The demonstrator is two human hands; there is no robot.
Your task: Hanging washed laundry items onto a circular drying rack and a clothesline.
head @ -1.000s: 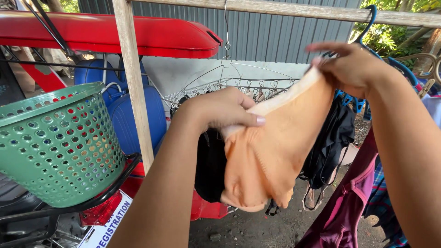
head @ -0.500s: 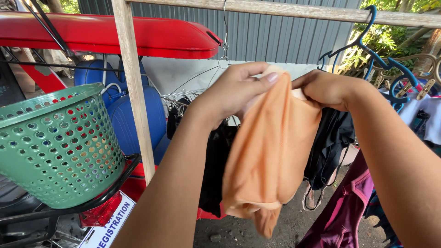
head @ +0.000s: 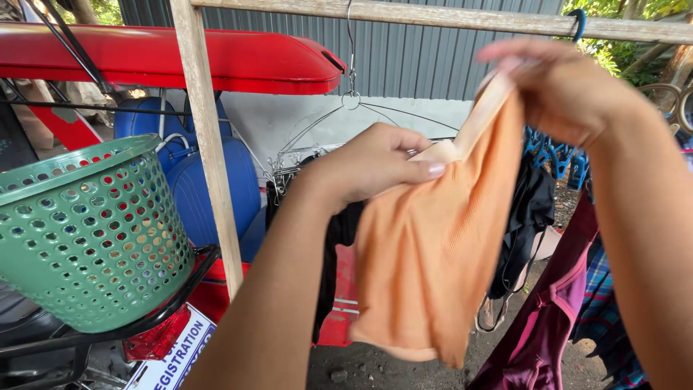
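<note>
Outdoor drying rack (head: pixel 346 148) | both hands' fingers (head: pixel 426 170) pinch orange garment (head: pixel 433 253) top edge, right grip blurred

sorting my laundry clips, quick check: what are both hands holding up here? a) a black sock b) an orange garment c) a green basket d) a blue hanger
b: the left hand and right hand each pinch the top edge of the orange garment, stretched between them in front of the metal clip hanger; the green basket sits untouched to the side.
</note>
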